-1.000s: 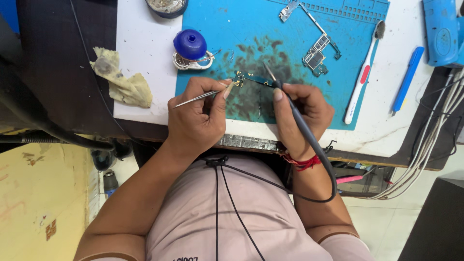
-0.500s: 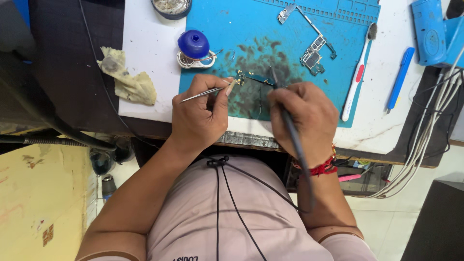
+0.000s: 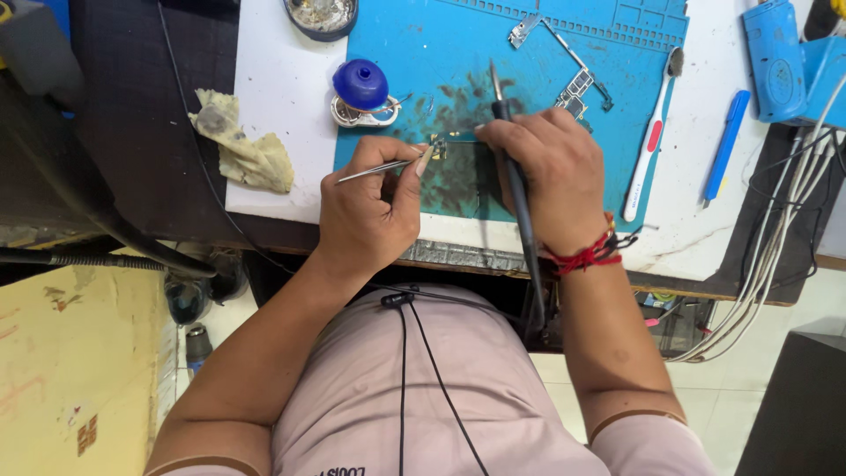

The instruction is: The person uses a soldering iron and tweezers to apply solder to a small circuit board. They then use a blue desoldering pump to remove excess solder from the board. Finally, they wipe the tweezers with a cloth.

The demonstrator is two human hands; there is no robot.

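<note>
My left hand point(image 3: 370, 207) pinches metal tweezers point(image 3: 374, 169) whose tips meet a small electronic part point(image 3: 438, 148) on the blue work mat point(image 3: 423, 53). My right hand point(image 3: 542, 172) grips a dark soldering iron point(image 3: 514, 167); its metal tip points away from me, above the mat, and its cord runs back over my wrist with a red thread band point(image 3: 589, 256). A small circuit board point(image 3: 575, 91) lies on the mat just beyond my right hand.
A blue-capped round container point(image 3: 359, 92) stands at the mat's left edge. A crumpled yellowish cloth point(image 3: 247, 145) lies left on the white bench. A white-red toothbrush point(image 3: 650, 141), blue pen point(image 3: 727, 145) and blue device point(image 3: 775, 57) lie right. Several white cables point(image 3: 775, 256) hang off the right edge.
The soldering iron's tip has lifted off the part and now points up and away. My right hand has turned over the part. My left hand still holds the tweezers there.
</note>
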